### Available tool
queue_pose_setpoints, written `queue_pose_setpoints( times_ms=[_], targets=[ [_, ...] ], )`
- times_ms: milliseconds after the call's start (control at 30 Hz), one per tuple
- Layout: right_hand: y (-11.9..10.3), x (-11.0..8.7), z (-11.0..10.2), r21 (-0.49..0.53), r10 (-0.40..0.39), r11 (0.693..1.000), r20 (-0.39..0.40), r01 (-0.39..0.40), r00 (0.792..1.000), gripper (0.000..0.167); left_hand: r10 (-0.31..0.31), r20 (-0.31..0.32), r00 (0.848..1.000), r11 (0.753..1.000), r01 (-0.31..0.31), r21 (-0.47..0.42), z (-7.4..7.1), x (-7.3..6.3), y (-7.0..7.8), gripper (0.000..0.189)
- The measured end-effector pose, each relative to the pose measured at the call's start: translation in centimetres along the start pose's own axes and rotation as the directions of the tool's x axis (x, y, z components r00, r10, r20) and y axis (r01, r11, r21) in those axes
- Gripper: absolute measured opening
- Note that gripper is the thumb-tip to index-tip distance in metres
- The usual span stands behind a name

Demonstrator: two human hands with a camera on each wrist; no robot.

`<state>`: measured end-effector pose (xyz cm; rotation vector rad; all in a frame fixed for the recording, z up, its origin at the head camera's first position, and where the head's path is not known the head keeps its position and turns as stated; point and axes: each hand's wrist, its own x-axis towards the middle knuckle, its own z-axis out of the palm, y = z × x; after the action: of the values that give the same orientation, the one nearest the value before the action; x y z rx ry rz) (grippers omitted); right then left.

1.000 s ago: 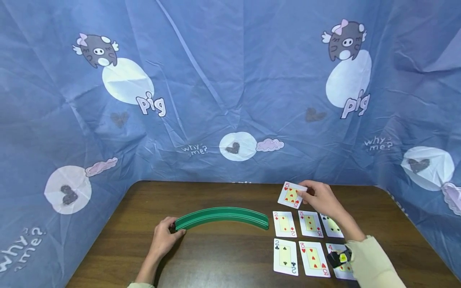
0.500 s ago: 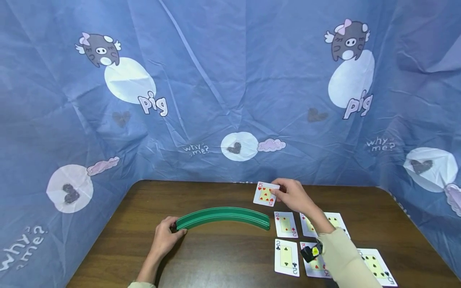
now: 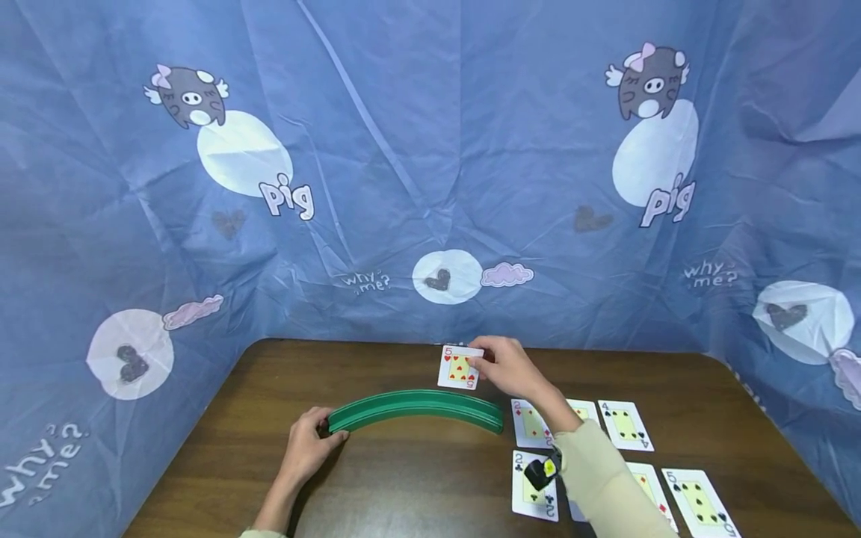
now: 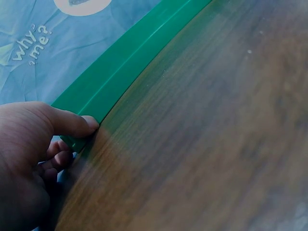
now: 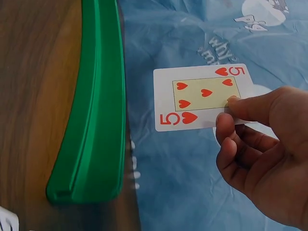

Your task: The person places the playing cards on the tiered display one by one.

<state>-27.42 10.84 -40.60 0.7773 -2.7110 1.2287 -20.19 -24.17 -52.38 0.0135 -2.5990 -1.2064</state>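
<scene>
A curved green card holder (image 3: 417, 404) with a lengthwise groove stands on the wooden table. My left hand (image 3: 311, 442) grips its left end; in the left wrist view the thumb (image 4: 82, 124) lies over the near edge with the other fingers curled at the end. Behind and above the holder, my right hand (image 3: 509, 368) pinches a five of hearts playing card (image 3: 460, 368) by its right edge, face toward me. The right wrist view shows this card (image 5: 202, 96) raised beside the holder (image 5: 94, 106), apart from it, with the thumb across its face.
Several face-up cards lie in two rows at the right, among them a two of diamonds (image 3: 528, 423), a four of spades (image 3: 625, 426) and a five of spades (image 3: 699, 502). My right sleeve (image 3: 605, 478) covers some. A blue printed cloth (image 3: 377, 187) hangs behind the table.
My right hand has carried the five of hearts leftward from above the card rows to behind the holder's right half. The left hand and the card holder have stayed in place.
</scene>
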Motion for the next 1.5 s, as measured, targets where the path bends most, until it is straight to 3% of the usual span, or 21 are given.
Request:
queue_pose_setpoints(
  times_ms=[367, 567, 933, 1500],
  targets=[
    [-1.6, 2.1, 2.9, 0.048, -0.014, 0.999, 0.04, 0.012, 0.999, 0.012, -0.009, 0.028, 1.0, 1.0, 0.009, 0.015, -0.1, 0.0, -0.1, 0.026],
    [-2.4, 3.2, 4.5, 0.02, -0.067, 0.998, 0.03, 0.066, 0.997, 0.011, -0.019, 0.034, 0.999, 1.0, 0.018, 0.02, -0.2, -0.1, -0.1, 0.026],
    [-4.4, 4.8, 7.0, 0.051, -0.111, 0.993, 0.073, 0.107, 0.991, 0.011, -0.003, 0.014, 1.0, 0.999, 0.003, 0.034, -0.2, 0.0, -0.2, 0.024],
    [-6.5, 6.0, 11.1, 0.083, -0.096, 0.993, 0.139, 0.085, 0.986, 0.013, 0.021, 0.005, 1.0, 0.999, -0.021, 0.031, 0.0, 0.0, -0.3, 0.025]
  ],
)
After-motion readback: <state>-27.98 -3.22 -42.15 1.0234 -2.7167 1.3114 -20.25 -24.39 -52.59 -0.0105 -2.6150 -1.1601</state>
